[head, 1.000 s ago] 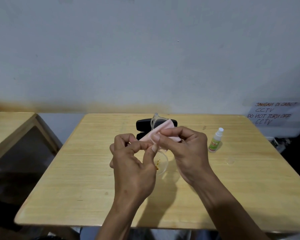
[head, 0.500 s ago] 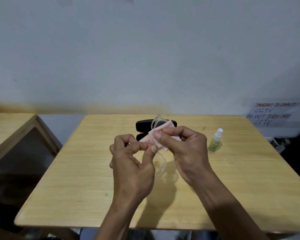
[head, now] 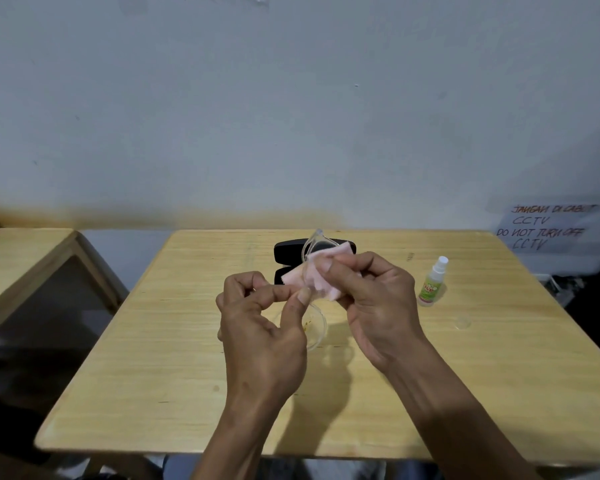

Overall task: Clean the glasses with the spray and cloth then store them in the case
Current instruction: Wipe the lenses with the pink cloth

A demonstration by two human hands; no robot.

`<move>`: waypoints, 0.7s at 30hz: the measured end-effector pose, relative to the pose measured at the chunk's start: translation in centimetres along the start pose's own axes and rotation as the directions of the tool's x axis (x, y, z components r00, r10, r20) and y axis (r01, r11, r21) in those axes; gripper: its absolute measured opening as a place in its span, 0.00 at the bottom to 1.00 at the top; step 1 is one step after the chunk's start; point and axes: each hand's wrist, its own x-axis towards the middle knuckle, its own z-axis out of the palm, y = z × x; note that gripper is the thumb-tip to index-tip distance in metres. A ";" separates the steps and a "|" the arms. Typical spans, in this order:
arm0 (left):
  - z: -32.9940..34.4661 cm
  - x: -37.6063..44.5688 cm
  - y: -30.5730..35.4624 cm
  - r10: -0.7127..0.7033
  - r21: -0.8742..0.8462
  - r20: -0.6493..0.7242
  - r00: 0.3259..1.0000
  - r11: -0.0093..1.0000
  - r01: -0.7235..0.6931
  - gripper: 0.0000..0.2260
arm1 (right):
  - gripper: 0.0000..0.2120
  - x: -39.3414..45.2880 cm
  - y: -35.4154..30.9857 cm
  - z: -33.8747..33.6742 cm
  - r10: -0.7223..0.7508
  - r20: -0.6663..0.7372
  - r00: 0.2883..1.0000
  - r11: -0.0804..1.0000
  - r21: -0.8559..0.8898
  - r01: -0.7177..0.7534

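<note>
The task looks to be in its middle stretch: wiping is under way, storing is not yet done. The left hand (head: 262, 327) pinches the clear-framed glasses (head: 314, 306) between thumb and forefinger, other fingers curled. The right hand (head: 374, 299) pinches the pink cloth (head: 317, 278) over the lens farther from the body, thumb and fingertips folded round it. The nearer lens hangs uncovered just below the left thumb; I judge it may need wiping too, though its cleanliness cannot be told.

Just beyond both hands lies the black glasses case (head: 288, 252), open, with nothing visibly inside; the glasses must go there last. The spray bottle (head: 432, 284) stands upright to the right of the right hand, apart from it, and a small clear cap (head: 462, 322) lies nearer, also to the right.

All this is over a pale wooden table (head: 153, 375). Left of the left hand, well apart, stands a second wooden table (head: 21, 247). Beyond is a plain whitish wall (head: 291, 116), with a handwritten notice (head: 548, 226) far right.
</note>
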 end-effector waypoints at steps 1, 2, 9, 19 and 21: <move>0.0 0.0 0.0 0.000 0.003 0.007 1.000 1.000 0.000 0.06 | 0.06 -0.2 0.3 -0.2 0.000 -0.002 1.000 1.000 -0.018 0.000; 0.0 0.1 0.0 0.002 0.012 0.019 1.000 1.000 -0.002 0.07 | 0.07 -0.3 0.6 -0.3 -0.007 -0.008 1.000 0.999 -0.034 0.006; -0.2 0.1 0.2 0.104 0.108 0.060 0.993 0.988 -0.110 0.12 | 0.07 0.5 -0.7 0.9 0.002 0.009 1.000 0.999 0.035 -0.002; 0.3 0.6 -0.1 -0.101 -0.136 0.005 0.995 0.985 0.101 0.05 | 0.05 0.2 -0.2 0.0 -0.062 -0.020 0.998 0.997 -0.046 0.061; 0.4 0.7 0.1 -0.129 -0.182 0.018 0.991 0.975 0.130 0.04 | 0.06 -0.3 0.4 -0.3 -0.097 -0.025 0.995 0.989 -0.116 0.094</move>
